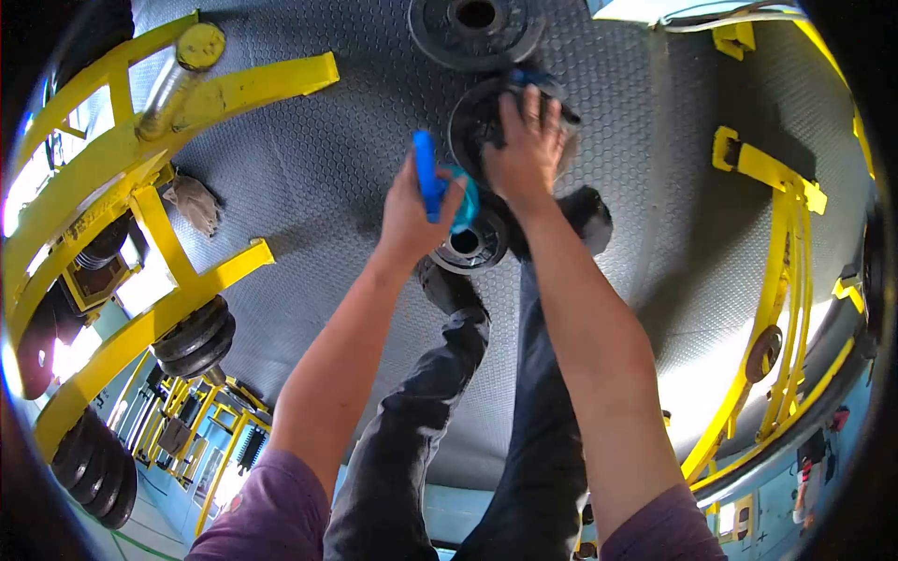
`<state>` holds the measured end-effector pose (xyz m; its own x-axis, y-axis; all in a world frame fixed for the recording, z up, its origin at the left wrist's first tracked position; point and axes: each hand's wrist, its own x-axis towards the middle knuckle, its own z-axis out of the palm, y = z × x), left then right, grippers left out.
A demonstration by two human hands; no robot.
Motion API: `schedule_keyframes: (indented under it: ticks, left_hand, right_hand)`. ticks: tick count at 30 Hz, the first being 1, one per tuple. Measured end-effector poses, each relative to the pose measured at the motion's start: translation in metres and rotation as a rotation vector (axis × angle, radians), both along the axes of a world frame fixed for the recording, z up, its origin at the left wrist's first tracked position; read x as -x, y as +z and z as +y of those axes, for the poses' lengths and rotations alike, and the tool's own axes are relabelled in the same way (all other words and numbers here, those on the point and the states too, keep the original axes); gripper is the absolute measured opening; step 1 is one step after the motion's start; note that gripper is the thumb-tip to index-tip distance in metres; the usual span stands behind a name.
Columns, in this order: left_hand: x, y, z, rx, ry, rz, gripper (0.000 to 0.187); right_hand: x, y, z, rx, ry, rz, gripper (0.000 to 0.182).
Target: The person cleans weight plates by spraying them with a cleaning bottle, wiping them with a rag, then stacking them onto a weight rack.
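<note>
My left hand [416, 210] is closed around a blue object [427, 176], which stands up from the grip like a handle or trigger. Beside it shows something teal [465, 201], partly hidden by the fingers. My right hand [528, 150] lies with fingers spread on a black weight plate [474, 122]; a dark blue item [535, 79] shows just past the fingertips, too blurred to make out. A smaller plate [482, 252] with a round centre hole is below, between my hands and near my feet. Another large plate [430, 33] lies at the top.
Yellow metal racks [234, 93] holding black plates [195, 341] fill the left side. A crumpled brown cloth [194, 203] is on the textured dark floor [309, 178]. Another yellow frame [776, 280] stands at the right. My shoes are close beside the smaller plate.
</note>
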<state>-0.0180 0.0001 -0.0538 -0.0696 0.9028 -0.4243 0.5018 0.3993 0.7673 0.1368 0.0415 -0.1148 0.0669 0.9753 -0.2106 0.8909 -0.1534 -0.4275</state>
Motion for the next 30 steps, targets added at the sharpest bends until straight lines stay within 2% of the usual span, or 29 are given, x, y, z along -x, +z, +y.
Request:
schedule_keyframes:
  ticks: [1, 2, 3, 4, 6, 8, 10, 12, 14, 15, 17, 18, 19, 20, 22, 23, 24, 25, 26, 28, 29, 30]
  left_hand:
    - [0.014, -0.007, -0.001, -0.075, -0.045, 0.111, 0.069]
    - [0.027, -0.015, -0.003, -0.15, -0.089, 0.22, 0.067]
    - [0.04, -0.028, -0.005, -0.352, -0.143, 0.429, 0.057]
    - [0.052, -0.04, -0.005, -0.348, -0.137, 0.428, 0.057]
    - [0.071, -0.058, -0.006, -0.392, -0.18, 0.741, 0.064]
    - [0.083, -0.073, -0.006, -0.288, -0.096, 0.66, 0.062]
    - [0.093, -0.09, -0.014, -0.187, -0.006, 0.587, 0.06]
    - [0.102, -0.108, -0.028, -0.223, 0.03, 0.569, 0.059]
    - [0.102, -0.111, -0.037, -0.213, 0.091, 0.537, 0.059]
    - [0.101, -0.114, -0.044, -0.206, 0.127, 0.499, 0.059]
    - [0.102, -0.121, -0.058, -0.218, 0.123, 0.476, 0.056]
    - [0.104, -0.12, -0.064, -0.234, 0.125, 0.462, 0.054]
    - [0.103, -0.114, -0.065, -0.2, 0.115, 0.448, 0.062]
    - [0.105, -0.108, -0.067, -0.198, 0.125, 0.449, 0.062]
    - [0.104, -0.1, -0.067, -0.158, -0.012, 0.519, 0.068]
    - [0.105, -0.097, -0.068, -0.106, 0.026, 0.466, 0.071]
    - [0.102, -0.091, -0.071, -0.108, 0.033, 0.46, 0.071]
    - [0.1, -0.082, -0.077, 0.009, 0.098, 0.504, 0.069]
    - [0.099, -0.073, -0.081, 0.119, 0.163, 0.549, 0.066]
    - [0.086, -0.075, -0.112, 0.19, 0.364, 0.62, 0.057]
    - [0.075, -0.062, -0.118, 0.293, 0.441, 0.401, 0.051]
    - [0.062, -0.051, -0.122, 0.391, 0.512, 0.176, 0.046]
  right_hand:
    - [0.018, -0.014, -0.007, -0.044, 0.06, 0.042, 0.059]
    - [0.035, -0.017, -0.015, -0.072, 0.14, 0.014, 0.044]
    - [0.036, -0.019, -0.027, -0.069, 0.236, 0.026, 0.037]
    - [0.034, -0.018, -0.04, -0.071, 0.333, 0.033, 0.031]
    - [0.008, -0.021, -0.072, -0.033, 0.398, 0.059, 0.028]
    - [-0.023, -0.018, -0.08, 0.004, 0.473, 0.077, 0.025]
    - [-0.046, -0.007, -0.07, 0.171, 0.535, -0.131, 0.025]
    - [-0.053, -0.006, -0.039, 0.089, 0.235, -0.173, 0.027]
    - [-0.05, 0.006, 0.012, -0.036, 0.038, -0.097, 0.044]
    - [-0.044, 0.004, 0.011, -0.026, 0.043, -0.101, 0.044]
    - [-0.026, 0.002, 0.014, 0.034, 0.103, -0.253, 0.064]
    - [-0.016, 0.0, 0.005, 0.031, 0.111, -0.251, 0.064]
    - [-0.007, -0.004, -0.016, 0.087, 0.035, -0.258, 0.071]
    - [0.001, -0.004, -0.037, 0.145, -0.041, -0.268, 0.078]
    - [0.03, 0.008, -0.069, 0.329, -0.134, -0.183, 0.074]
    - [0.029, 0.008, -0.068, 0.322, -0.129, -0.194, 0.074]
    - [0.029, 0.008, -0.067, 0.43, -0.154, 0.04, 0.071]
    - [0.033, 0.012, -0.065, 0.54, -0.178, 0.28, 0.068]
    - [0.031, 0.014, -0.056, 0.534, -0.173, 0.281, 0.068]
    - [0.024, 0.027, -0.027, 0.206, -0.039, 0.251, 0.058]
    - [0.027, 0.02, -0.013, 0.213, -0.031, 0.26, 0.058]
    - [0.029, 0.007, 0.006, 0.061, 0.036, 0.156, 0.057]
